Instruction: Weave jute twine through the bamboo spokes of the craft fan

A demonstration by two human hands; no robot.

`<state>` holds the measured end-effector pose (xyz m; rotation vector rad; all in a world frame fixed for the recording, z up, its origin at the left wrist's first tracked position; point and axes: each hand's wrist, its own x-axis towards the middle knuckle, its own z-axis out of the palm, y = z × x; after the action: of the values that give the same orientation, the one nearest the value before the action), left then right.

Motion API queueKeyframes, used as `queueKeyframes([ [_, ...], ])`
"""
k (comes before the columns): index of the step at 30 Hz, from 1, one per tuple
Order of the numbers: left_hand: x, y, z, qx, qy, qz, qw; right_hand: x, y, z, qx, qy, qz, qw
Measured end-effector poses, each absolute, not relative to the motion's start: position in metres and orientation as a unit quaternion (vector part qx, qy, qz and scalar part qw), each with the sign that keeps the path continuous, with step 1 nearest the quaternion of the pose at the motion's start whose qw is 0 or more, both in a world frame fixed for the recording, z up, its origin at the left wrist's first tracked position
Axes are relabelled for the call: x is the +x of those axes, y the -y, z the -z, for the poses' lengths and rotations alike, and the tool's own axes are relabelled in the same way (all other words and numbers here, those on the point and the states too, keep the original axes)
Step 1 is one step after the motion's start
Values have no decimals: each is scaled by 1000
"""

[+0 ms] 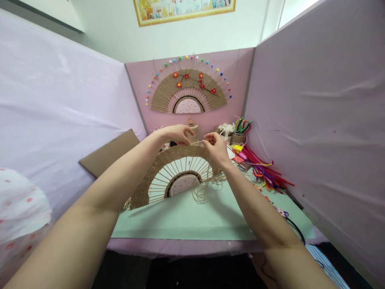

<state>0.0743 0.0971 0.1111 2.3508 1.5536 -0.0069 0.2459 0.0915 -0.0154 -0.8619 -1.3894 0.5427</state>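
A half-round woven fan (171, 152) of brown twine on thin ribs stands tilted on the green mat, with a pink-spotted half-disc (184, 184) at its base. My left hand (179, 134) bends over its top edge, fingers curled down and closed at the rim; the exact grip is partly hidden. Just to the right, my right hand (217, 147) pinches a strand of twine (197, 142) between thumb and fingertips. That strand stretches across to the rim below my left fingers. Loose twine (203, 194) hangs in loops under my right hand, beside the half-disc.
Behind, a finished fan (162, 94) with red flowers and coloured pins is fixed to the pink board (240, 80). A twine spool (194, 132) stands behind my hands. Coloured pipe cleaners (267, 172) lie at right, a cardboard sheet (111, 150) at left. Side panels flank the mat (180, 224).
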Motion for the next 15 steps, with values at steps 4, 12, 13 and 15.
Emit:
queueKeyframes([
  [4,73,-99,-107,827,-542,-13,150,244,-97,13,-386,614,-237,646],
  [12,73,-98,-104,828,-545,-30,129,239,-108,5,-430,650,-187,599],
  [13,73,-98,-103,827,-547,-33,127,240,-106,5,-438,650,-178,595],
  [15,73,-98,-103,825,-550,-38,129,242,-100,9,-454,640,-172,595],
])
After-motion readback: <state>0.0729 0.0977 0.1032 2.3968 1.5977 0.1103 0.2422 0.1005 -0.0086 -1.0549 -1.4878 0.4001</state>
